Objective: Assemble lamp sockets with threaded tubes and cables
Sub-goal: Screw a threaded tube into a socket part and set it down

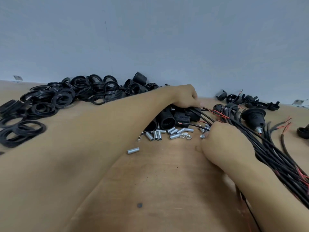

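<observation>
My left hand (185, 96) reaches across the table and grips the far ends of black cables (197, 111) above a heap of black threaded lamp sockets (168, 119). My right hand (225, 141) is curled around a bundle of black cables (275, 156) that runs off to the lower right, and a small threaded tube (203, 136) shows at its fingertips. Several silver threaded tubes (167, 133) and nuts (184, 135) lie just in front of the sockets. One tube (133, 150) lies apart, nearer to me.
A big pile of black rings (50, 101) covers the left of the wooden table (158, 181). An assembled socket with cable (255, 116) and black socket caps (247, 99) lie at the right by the grey wall. Loose red-tipped cables (284, 128) trail at the far right.
</observation>
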